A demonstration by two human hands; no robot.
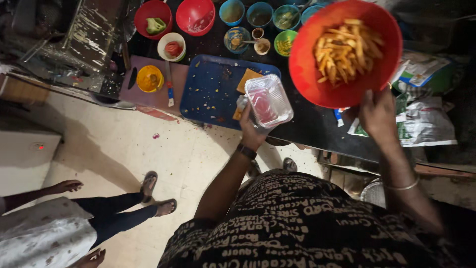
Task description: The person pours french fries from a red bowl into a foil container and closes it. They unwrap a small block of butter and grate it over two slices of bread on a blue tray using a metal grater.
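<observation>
My right hand (378,115) grips the lower rim of a big red bowl (307,59) full of french fries (344,48), held up and tilted toward me over the dark counter. In my left hand (252,130) is a rectangular foil container (268,100) with something pink inside, raised above the blue tray (210,89). A dark band sits on my left wrist and a thin bangle on my right.
Several small bowls of chopped food (258,17) line the counter's back. An orange cup (149,78) and a knife (169,85) lie on a pink cutting board. Bags (424,121) lie at right. Another person (74,223) in sandals stands at lower left on the tiled floor.
</observation>
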